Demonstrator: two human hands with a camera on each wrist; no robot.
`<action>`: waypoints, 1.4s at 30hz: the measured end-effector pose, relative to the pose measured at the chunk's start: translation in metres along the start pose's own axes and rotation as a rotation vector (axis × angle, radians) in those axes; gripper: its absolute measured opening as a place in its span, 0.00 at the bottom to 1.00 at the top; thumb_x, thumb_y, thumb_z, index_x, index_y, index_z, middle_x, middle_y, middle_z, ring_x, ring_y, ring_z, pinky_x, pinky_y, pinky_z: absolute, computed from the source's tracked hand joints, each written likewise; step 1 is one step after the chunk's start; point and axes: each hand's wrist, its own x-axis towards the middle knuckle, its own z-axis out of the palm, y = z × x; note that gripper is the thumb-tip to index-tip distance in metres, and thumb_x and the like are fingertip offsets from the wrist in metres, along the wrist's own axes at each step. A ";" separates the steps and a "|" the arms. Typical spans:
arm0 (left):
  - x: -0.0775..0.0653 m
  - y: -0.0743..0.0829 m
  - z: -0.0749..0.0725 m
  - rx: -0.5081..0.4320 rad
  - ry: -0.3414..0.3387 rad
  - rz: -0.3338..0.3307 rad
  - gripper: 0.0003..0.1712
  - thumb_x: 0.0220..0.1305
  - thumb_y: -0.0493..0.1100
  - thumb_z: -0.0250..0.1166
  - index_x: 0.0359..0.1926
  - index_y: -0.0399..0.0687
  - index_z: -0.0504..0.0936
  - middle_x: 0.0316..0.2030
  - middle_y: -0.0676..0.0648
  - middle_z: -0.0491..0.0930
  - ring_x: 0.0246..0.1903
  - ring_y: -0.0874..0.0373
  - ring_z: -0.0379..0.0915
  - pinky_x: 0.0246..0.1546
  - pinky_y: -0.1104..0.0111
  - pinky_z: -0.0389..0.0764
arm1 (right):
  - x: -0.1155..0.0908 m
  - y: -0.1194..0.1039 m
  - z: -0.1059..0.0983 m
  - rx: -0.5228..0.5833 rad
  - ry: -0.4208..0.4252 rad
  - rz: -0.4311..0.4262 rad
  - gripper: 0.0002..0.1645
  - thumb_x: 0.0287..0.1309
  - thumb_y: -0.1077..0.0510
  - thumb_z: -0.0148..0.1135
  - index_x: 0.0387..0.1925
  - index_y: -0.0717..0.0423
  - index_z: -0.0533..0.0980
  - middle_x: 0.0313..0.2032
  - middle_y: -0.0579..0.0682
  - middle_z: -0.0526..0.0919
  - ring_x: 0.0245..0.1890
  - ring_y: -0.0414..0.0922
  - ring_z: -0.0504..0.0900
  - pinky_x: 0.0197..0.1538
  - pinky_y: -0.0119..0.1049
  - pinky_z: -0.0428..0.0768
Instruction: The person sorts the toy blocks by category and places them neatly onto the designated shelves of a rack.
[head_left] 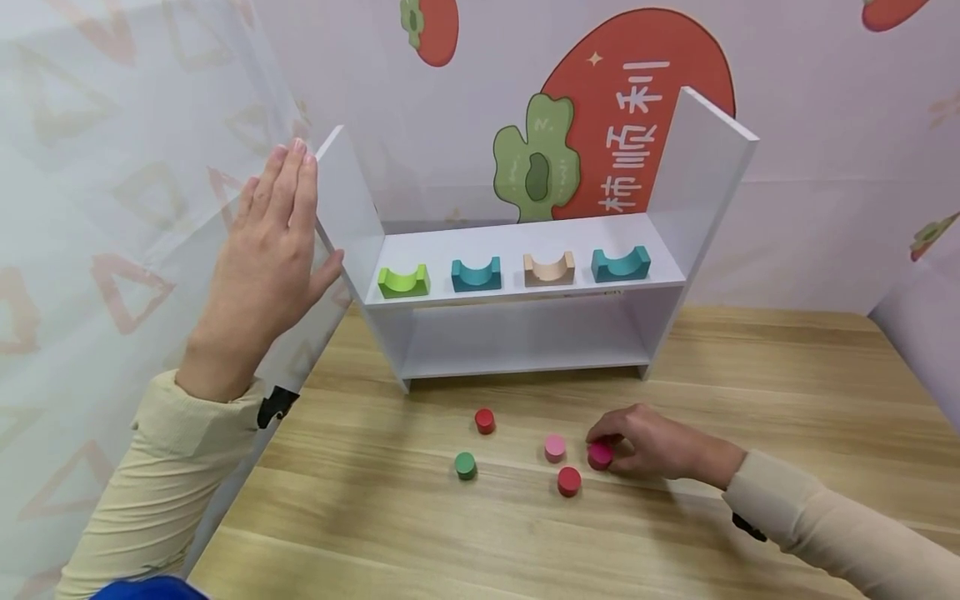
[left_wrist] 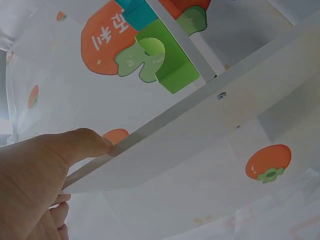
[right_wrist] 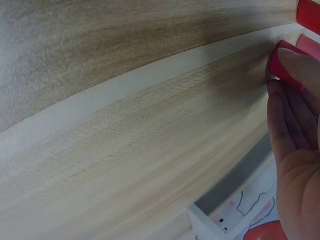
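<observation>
Short magenta cylinder (head_left: 600,455), material uncertain: stood roughly upright, on or just above the wood-grain table (head_left: 337,517), at near right of the white two-tier shelf (head_left: 517,337). Right hand (head_left: 656,442), the nearer, pinched it between thumb and fingers; the piece lay leftward of the palm. Left hand (head_left: 273,250), well apart at far left: fingers straight against the shelf's left side.

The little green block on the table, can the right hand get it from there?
Probably yes, by reaching over: the right hand pinches the magenta block, and the pink block and nearer red block stand between it and the green block. It would likely need to let go first.
</observation>
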 end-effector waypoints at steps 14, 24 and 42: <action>-0.002 -0.001 -0.001 -0.008 -0.010 -0.012 0.58 0.62 0.38 0.72 0.83 0.32 0.46 0.84 0.35 0.48 0.85 0.41 0.42 0.81 0.39 0.54 | 0.005 -0.004 -0.002 0.029 0.003 0.024 0.16 0.56 0.64 0.77 0.47 0.54 0.85 0.40 0.39 0.87 0.41 0.30 0.82 0.47 0.34 0.89; -0.005 -0.002 -0.004 -0.022 -0.007 -0.015 0.58 0.62 0.38 0.72 0.83 0.33 0.46 0.85 0.35 0.48 0.85 0.41 0.42 0.81 0.38 0.54 | 0.026 -0.020 -0.026 0.047 -0.018 0.041 0.17 0.57 0.65 0.75 0.49 0.57 0.85 0.40 0.40 0.88 0.41 0.32 0.85 0.49 0.36 0.90; -0.003 0.000 -0.003 -0.006 -0.011 -0.012 0.59 0.62 0.39 0.73 0.83 0.32 0.46 0.85 0.36 0.47 0.85 0.42 0.41 0.82 0.41 0.53 | 0.099 -0.048 -0.048 -0.006 0.027 -0.005 0.17 0.58 0.63 0.76 0.50 0.53 0.86 0.42 0.42 0.90 0.43 0.36 0.88 0.52 0.36 0.89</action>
